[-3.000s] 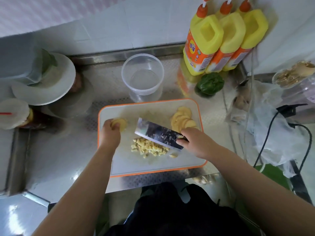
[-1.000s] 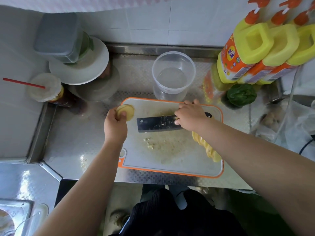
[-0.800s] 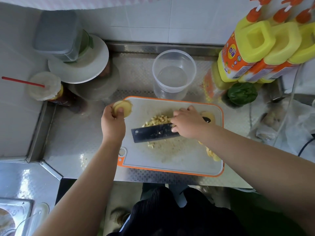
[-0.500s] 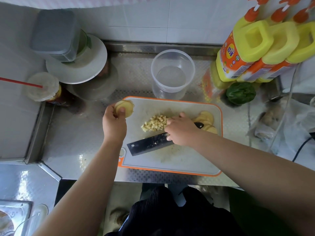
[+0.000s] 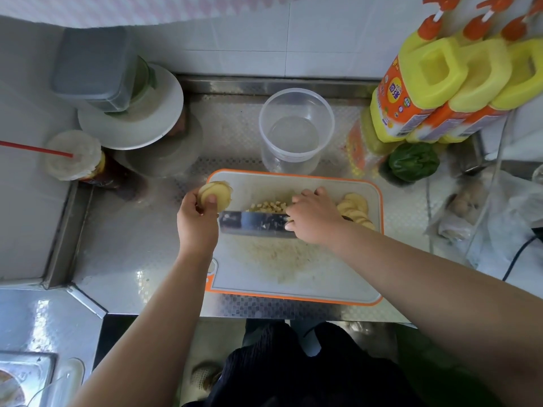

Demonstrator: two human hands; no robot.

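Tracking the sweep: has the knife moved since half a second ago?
Yes: the knife slid across the cutting board toward the clear tub, reaching the diced pieces.

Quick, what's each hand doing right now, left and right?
Left hand: closed, holding a stack of yellow slices.
Right hand: closed, gripping the knife over the cutting board.

1. The left hand point(image 5: 197, 221) is out front, thumb and fingers pinching yellow slices point(image 5: 214, 193)
2. The right hand point(image 5: 316, 217) is curled round the knife point(image 5: 252, 223), knuckles up
3. Both bare arms reach forward, the right one slanting in
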